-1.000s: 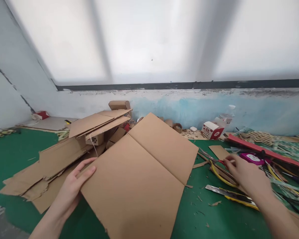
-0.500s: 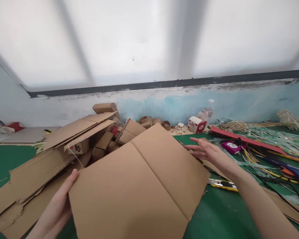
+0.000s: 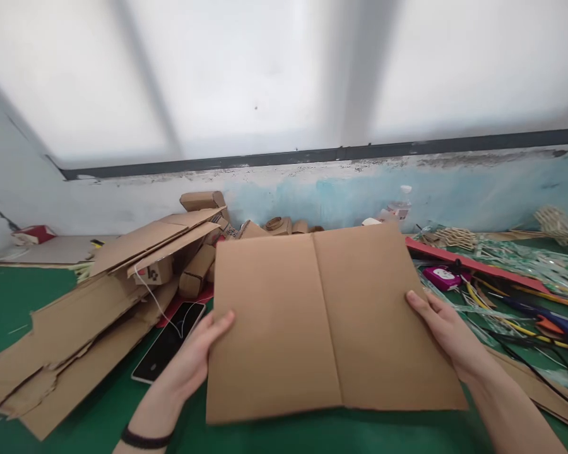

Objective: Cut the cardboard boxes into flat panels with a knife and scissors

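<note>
A flat sheet of brown cardboard (image 3: 274,328) with a fold line right of its middle is held up in front of me over the green tabletop. My left hand (image 3: 203,350) grips its left edge, thumb on the near face and the other fingers hidden behind. At the right edge, my right hand (image 3: 442,328) grips the sheet the same way, thumb in front. A smartphone (image 3: 168,343) with a white cable across it lies just left of my left hand.
Stacked cardboard pieces (image 3: 80,321) spread over the left side. To the right lie a purple tape measure (image 3: 441,277), a red strip (image 3: 483,268), a dark blue tool (image 3: 556,328) and tangled clear plastic strips. A clear bottle (image 3: 401,205) stands by the wall.
The cardboard sheet has turned to sit nearly level, uncovering the phone. My right hand, apart from it before, has closed on its right edge. My left hand has moved right with the sheet.
</note>
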Motion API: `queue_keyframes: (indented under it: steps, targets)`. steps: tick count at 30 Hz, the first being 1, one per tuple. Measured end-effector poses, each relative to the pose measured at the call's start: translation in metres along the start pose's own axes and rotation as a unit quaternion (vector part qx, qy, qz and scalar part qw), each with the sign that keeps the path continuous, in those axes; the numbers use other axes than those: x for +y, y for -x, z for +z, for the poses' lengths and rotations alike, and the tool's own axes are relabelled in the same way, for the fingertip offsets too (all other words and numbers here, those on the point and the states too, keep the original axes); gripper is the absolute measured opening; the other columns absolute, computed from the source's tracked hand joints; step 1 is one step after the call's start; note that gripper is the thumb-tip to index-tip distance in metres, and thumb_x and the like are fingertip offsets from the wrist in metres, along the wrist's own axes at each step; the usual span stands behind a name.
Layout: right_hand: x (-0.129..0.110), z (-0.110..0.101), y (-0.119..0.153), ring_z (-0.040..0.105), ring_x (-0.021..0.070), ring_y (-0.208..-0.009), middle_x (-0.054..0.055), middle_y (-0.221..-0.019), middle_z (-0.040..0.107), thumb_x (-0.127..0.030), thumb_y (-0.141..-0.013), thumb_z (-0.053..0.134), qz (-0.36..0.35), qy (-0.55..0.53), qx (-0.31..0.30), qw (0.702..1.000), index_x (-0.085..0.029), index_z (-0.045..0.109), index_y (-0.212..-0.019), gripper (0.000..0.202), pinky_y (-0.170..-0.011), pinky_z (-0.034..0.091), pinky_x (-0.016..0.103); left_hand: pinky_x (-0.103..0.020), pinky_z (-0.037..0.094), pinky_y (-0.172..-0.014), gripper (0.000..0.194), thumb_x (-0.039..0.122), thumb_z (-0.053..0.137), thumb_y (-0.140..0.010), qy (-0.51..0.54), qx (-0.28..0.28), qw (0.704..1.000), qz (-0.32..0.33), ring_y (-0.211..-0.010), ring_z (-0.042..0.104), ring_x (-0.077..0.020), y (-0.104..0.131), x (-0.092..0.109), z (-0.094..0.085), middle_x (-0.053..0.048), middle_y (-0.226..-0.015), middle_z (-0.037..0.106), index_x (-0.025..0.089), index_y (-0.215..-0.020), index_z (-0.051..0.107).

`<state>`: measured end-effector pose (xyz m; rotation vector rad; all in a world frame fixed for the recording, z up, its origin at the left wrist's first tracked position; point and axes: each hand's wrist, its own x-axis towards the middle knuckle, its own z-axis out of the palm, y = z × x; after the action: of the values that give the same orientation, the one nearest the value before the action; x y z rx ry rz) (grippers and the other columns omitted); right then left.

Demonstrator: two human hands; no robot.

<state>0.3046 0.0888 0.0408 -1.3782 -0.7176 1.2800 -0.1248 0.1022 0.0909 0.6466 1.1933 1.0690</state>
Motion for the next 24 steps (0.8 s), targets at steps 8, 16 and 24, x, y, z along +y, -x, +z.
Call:
queue_keyframes:
  steps: [8,16,24]
  targets:
    - [-0.018,0.009,0.032,0.079,0.0425,-0.111,0.008,-0.143,0.074,-0.067,-0.081,0.082,-0.019,0.042,0.078,0.996,-0.039,0.056,-0.16,0.088,-0.076,0.073,0.048,-0.053,0.055,-0.117,0.095,0.049,0.091,-0.085,-0.045,-0.055,0.996,0.05,-0.145,0.06,-0.0412,0.007,-0.024,0.013,-0.019,-0.153,0.066,0.023,-0.164,0.046]
    - [0.023,-0.016,0.023,0.078,0.0449,-0.112,0.013,-0.141,0.075,-0.073,-0.083,0.073,-0.014,0.007,0.127,0.992,-0.031,0.046,-0.168,0.098,-0.082,0.072,0.054,-0.048,0.053,-0.117,0.078,0.049,0.095,-0.079,-0.095,-0.014,0.991,0.091,-0.139,0.065,-0.04,0.007,-0.014,-0.004,-0.018,-0.147,0.071,0.022,-0.146,0.066]
    - [0.049,0.008,0.042,0.045,0.0413,-0.156,0.0,-0.177,0.038,-0.077,-0.097,0.051,-0.115,-0.012,0.186,0.976,-0.04,0.031,-0.172,0.086,-0.111,0.061,0.058,-0.057,0.057,-0.111,0.061,0.055,0.086,-0.089,0.118,-0.118,0.982,0.092,-0.126,0.073,-0.0367,0.015,-0.044,-0.011,-0.01,-0.138,0.075,0.034,-0.143,0.067]
